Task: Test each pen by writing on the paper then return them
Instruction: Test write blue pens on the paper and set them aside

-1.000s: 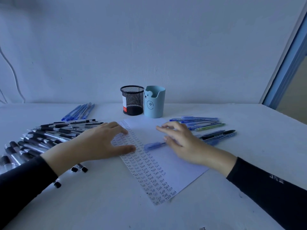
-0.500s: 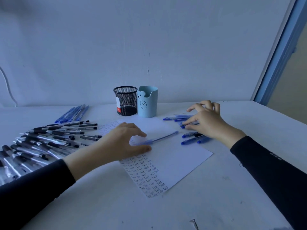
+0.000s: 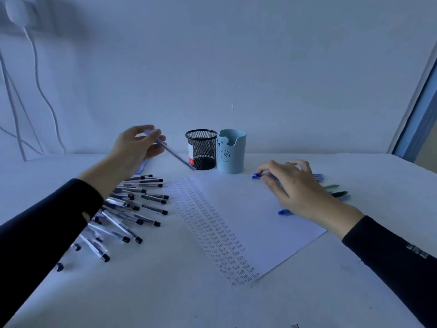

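Note:
My left hand [image 3: 137, 147] is raised above the table's left side and grips a blue pen [image 3: 176, 156] that slants down toward the cups. A white paper [image 3: 255, 209] lies in the middle, with columns of the word "Test" along its left edge. My right hand [image 3: 293, 185] rests at the paper's right edge over a row of pens. Its thumb and fingertips pinch the end of another blue pen [image 3: 256, 176]. One more blue pen [image 3: 283, 212] pokes out from under the wrist. Beyond the hand lie a green pen [image 3: 331, 186] and a dark pen [image 3: 340, 193].
A spread of several black-capped pens [image 3: 142, 209] covers the table left of the paper, with blue pens [image 3: 142, 168] behind it. A black mesh cup [image 3: 202, 147] and a light blue bear cup [image 3: 233, 150] stand at the back. Cables [image 3: 40, 91] hang on the left wall.
My left hand picked the blue pen up off the paper and carried it up and left. My right hand stayed on the right row and closed on a pen's end.

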Demonstrator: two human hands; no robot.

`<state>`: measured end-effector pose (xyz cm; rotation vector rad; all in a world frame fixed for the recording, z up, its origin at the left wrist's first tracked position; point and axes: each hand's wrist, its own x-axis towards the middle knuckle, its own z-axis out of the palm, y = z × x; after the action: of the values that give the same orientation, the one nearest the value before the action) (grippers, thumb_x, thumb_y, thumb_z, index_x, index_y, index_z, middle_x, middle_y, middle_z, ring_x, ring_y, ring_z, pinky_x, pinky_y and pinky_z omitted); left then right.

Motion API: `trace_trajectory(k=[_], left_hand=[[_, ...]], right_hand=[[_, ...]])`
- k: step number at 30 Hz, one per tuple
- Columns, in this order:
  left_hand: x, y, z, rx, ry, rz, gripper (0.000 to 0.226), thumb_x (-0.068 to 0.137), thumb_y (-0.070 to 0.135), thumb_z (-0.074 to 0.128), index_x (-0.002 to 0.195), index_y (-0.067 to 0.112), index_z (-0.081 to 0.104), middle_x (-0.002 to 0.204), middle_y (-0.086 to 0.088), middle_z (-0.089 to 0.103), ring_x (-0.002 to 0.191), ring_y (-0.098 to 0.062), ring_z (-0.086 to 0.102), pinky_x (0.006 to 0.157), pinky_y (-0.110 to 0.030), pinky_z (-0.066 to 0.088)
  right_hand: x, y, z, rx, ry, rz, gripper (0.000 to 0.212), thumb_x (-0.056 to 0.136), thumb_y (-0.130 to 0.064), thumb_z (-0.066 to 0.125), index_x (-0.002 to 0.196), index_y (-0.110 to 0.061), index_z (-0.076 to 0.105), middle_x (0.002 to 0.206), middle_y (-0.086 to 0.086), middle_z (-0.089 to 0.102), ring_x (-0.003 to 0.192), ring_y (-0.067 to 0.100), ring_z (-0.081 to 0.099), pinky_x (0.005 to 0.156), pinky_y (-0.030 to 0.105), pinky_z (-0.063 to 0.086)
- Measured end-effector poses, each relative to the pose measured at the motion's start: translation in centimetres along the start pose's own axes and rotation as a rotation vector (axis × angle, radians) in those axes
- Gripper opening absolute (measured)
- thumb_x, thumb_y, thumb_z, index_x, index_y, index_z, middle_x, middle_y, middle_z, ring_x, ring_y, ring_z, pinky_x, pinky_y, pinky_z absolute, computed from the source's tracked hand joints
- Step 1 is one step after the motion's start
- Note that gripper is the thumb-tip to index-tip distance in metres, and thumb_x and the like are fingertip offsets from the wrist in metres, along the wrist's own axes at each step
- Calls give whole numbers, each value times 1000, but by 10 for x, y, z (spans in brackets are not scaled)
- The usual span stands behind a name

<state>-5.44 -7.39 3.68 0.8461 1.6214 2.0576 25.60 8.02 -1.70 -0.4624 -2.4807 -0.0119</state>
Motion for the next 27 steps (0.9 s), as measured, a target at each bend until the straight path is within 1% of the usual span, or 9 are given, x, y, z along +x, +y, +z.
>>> trace_trajectory(k=[4, 7, 10, 12, 16, 18, 22, 25, 27], left_hand=[[47, -4, -24, 204, 139, 31, 29, 87, 18, 72, 97, 12, 45, 98, -24, 67, 70, -17, 68, 68, -29, 60], [69, -13, -24, 553, 133, 56, 37, 82, 20, 78, 105, 7, 51, 91, -15, 69, 70, -21, 65, 69, -33, 55], [81, -27, -16, 806, 115, 70, 45, 80, 10, 77, 118, 2, 54, 104, -16, 69, 94, -28, 65, 82, -34, 49], [84, -39, -11, 914, 91, 83, 48, 79, 8, 76, 120, 0, 54, 111, -16, 67, 104, -30, 62, 83, -32, 46], [87, -57, -12, 1114, -5, 85, 40, 79, 14, 78, 112, 1, 60, 118, -15, 62, 109, -29, 57, 84, -29, 42], [88, -57, -15, 1167, -44, 79, 40, 80, 22, 78, 111, 3, 62, 121, -13, 60, 113, -28, 55, 88, -28, 41], [80, -45, -20, 1183, -153, -65, 37, 77, 36, 80, 98, 9, 65, 101, -6, 67, 93, -23, 60, 82, -31, 47], [74, -41, -19, 1204, -259, -133, 23, 78, 23, 80, 91, 9, 67, 83, -6, 72, 77, -19, 67, 82, -33, 53], [75, -44, -19, 1173, -210, -96, 14, 79, 11, 77, 88, 4, 69, 72, -6, 71, 65, -15, 65, 74, -28, 53]], right_hand=[[-1, -15, 10, -5, -71, -25, 26, 99, -40, 25, 113, -43, 46, 93, -14, 54, 87, 8, 46, 92, 34, 27], [-5, -21, 16, 59, -119, -79, 28, 99, -36, 27, 115, -44, 48, 98, -15, 56, 96, 11, 51, 92, 35, 32], [-7, -25, 16, 85, -138, -105, 26, 101, -40, 27, 115, -47, 48, 95, -14, 56, 95, 10, 50, 95, 39, 35], [-8, -29, 14, 50, -117, -129, 26, 102, -40, 29, 115, -49, 50, 94, -17, 56, 92, 4, 46, 98, 38, 32], [-11, -37, 9, -74, -59, -180, 24, 102, -36, 39, 110, -51, 56, 94, -21, 52, 97, 2, 48, 110, 41, 14], [-11, -38, 9, -22, -59, -192, 25, 102, -34, 40, 111, -50, 57, 92, -20, 50, 93, 2, 47, 109, 38, 15], [-9, -39, 11, 94, -120, -210, 28, 103, -37, 34, 117, -47, 57, 87, -18, 52, 83, 8, 46, 90, 30, 33], [-9, -42, 13, 135, -164, -192, 30, 103, -39, 33, 120, -46, 57, 87, -16, 55, 83, 9, 47, 88, 33, 36], [-10, -43, 14, 149, -179, -186, 29, 103, -39, 35, 121, -45, 57, 88, -15, 55, 83, 8, 46, 88, 34, 37]])
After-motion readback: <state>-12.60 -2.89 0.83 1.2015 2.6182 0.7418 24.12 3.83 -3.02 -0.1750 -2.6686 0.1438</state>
